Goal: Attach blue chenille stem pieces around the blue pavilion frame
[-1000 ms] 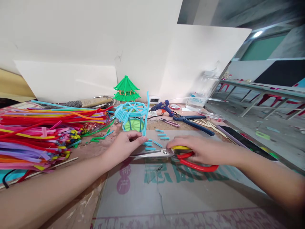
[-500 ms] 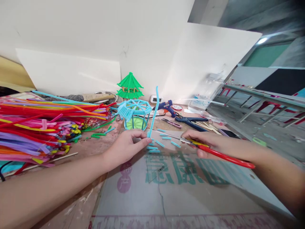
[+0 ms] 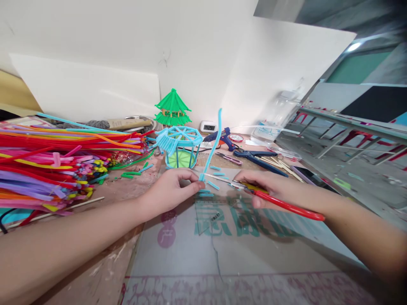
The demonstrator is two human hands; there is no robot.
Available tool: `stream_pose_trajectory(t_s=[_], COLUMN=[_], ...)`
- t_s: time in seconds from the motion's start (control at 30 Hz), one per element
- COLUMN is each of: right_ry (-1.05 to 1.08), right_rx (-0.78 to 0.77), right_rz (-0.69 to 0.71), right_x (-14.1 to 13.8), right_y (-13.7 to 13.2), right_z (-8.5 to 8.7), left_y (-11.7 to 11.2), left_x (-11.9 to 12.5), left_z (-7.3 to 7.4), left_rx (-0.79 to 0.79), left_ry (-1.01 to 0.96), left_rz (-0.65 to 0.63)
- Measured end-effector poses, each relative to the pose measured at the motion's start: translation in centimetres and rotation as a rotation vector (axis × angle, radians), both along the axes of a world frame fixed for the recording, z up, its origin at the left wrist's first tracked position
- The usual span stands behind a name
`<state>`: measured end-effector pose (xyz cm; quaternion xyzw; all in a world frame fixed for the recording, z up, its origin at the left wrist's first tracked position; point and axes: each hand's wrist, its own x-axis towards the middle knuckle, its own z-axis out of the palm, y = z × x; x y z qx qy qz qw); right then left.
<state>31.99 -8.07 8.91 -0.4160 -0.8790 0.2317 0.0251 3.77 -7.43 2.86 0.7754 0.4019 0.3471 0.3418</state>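
Observation:
A long light-blue pipe cleaner rises between the thumb and fingers of my left hand, pinched near its lower end. My right hand is closed round scissors with red and yellow handles. Their silver blades reach left, and the tips are at the pipe cleaner just above my left fingertips; whether they touch it I cannot tell. Several short cut blue pieces lie on the board below. Behind my left hand stands a blue octagonal frame with a green base and part of a strip-covered roof.
Bundled coloured pipe cleaners fill the left side. At the back are a green tiered roof model, a small digital clock and a blue glue gun. Blue-handled pliers, a pink-handled tool and sticks lie on the right.
The scissors have moved left, bringing their tips to the pipe cleaner. The pipe cleaner's upper end leans further right. The view has shifted slightly.

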Motion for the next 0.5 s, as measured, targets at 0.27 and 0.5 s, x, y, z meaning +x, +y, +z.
stream_pose_trajectory(t_s=[0.27, 0.5], right_ry=[-0.007, 0.040], right_rx=[-0.006, -0.016], right_rz=[0.002, 0.041], right_x=[-0.04, 0.22], right_y=[0.15, 0.90], right_z=[-0.25, -0.91], left_y=[-0.03, -0.07], left_x=[0.07, 0.02], left_z=[0.10, 0.09], left_rx=[-0.034, -0.051], left_ry=[0.007, -0.008], left_rz=[0.013, -0.006])
